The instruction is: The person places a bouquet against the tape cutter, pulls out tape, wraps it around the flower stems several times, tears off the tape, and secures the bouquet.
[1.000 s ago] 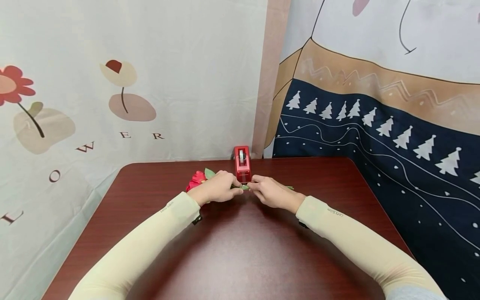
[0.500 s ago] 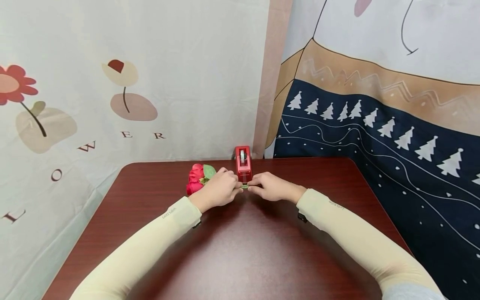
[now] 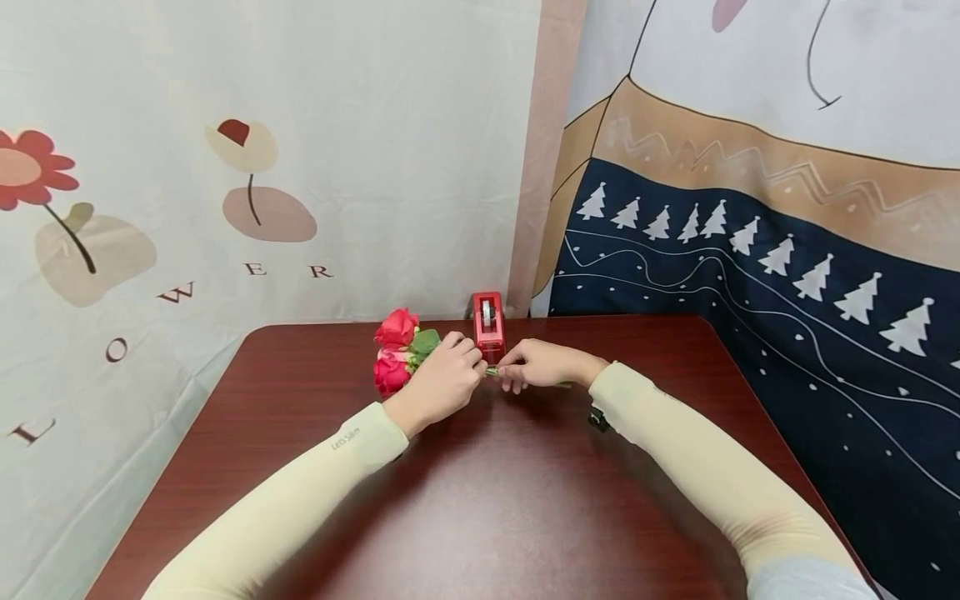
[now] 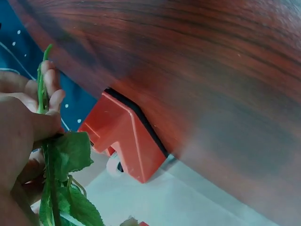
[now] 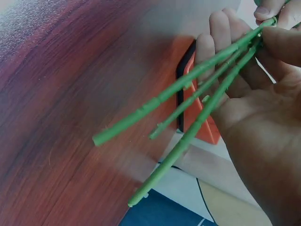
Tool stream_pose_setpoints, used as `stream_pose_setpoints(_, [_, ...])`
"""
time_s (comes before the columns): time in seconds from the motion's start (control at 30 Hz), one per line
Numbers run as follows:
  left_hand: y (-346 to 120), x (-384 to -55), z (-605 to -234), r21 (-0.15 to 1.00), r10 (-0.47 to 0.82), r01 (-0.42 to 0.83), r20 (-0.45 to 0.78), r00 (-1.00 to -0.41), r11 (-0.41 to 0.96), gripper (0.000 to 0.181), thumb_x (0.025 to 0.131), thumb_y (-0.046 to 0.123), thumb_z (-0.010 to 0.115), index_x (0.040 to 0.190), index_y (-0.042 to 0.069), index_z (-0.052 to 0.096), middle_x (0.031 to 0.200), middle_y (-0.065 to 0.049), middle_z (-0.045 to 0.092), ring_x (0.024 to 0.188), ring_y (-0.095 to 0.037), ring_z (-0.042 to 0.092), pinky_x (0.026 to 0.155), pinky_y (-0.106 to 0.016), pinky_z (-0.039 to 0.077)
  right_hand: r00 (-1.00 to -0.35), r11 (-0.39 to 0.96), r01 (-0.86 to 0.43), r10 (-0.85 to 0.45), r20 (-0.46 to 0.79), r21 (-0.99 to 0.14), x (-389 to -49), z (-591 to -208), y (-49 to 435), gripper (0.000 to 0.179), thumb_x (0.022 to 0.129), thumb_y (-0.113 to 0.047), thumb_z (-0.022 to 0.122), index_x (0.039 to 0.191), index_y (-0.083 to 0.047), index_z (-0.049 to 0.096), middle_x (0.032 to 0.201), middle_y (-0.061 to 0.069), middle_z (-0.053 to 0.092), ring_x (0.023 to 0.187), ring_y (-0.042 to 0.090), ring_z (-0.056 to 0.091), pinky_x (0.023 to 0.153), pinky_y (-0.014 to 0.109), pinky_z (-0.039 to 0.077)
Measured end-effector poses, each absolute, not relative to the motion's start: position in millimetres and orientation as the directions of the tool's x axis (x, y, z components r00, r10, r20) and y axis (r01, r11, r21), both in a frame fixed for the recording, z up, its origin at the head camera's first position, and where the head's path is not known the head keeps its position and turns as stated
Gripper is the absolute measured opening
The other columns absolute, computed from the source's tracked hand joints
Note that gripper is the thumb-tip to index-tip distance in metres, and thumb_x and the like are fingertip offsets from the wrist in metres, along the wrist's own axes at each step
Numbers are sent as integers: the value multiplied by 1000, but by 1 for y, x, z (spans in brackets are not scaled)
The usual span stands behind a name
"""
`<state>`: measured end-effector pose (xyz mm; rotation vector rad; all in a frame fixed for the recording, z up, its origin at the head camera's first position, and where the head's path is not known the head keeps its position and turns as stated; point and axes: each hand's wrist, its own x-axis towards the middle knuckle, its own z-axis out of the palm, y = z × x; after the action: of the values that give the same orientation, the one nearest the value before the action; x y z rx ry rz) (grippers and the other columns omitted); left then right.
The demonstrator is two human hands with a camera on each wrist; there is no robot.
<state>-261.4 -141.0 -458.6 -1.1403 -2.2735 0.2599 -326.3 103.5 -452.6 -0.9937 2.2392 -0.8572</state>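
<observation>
Right wrist view: three splayed stem ends (image 5: 188, 133), mostly hidden from head view. Left hand (image 3: 442, 377) grips the red artificial roses (image 3: 396, 327) beside the tape dispenser (image 3: 489, 335); right hand (image 3: 543, 364) pinches the stems. Versus 0.5 s ago, blooms look more separate.

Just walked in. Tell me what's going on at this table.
A person is holding a bunch of red flowers over the table. The left hand grips them below the blooms, by the leaves, while the right hand pinches the green stems farther along. Three stem ends fan out past the right hand. A red tape dispenser stands just beyond the hands, near the table's far edge.
</observation>
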Motion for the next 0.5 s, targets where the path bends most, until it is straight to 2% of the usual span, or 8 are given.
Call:
stream_pose_setpoints(0.2, [-139,-259,-461,-444,779,643,413,-471,624,11,98,10,71,91,11,80,88,-5,74,94,-27,66,97,-43,48,-584,523,-502,-792,-176,-689,-324,-451,104,26,113,-20,63,117,-3,82,94,6,80,87,23,76,84,30,63])
stream_pose_setpoints(0.33, [-138,-258,-462,-435,767,633,402,-500,641,10,99,11,71,93,11,80,90,-5,76,94,-27,66,97,-43,48,-570,496,-622,-817,-85,-606,-320,-451,103,22,112,-15,64,115,-3,82,92,3,77,81,14,70,80,26,61])
stream_pose_setpoints(0.5, [-137,-256,-457,-371,734,634,386,-559,678,9,99,13,75,93,11,81,91,-4,77,94,-27,67,97,-44,49,-554,469,-724,-832,22,-505,-314,-454,101,21,110,-11,67,121,-3,82,90,1,71,78,7,62,77,24,57])
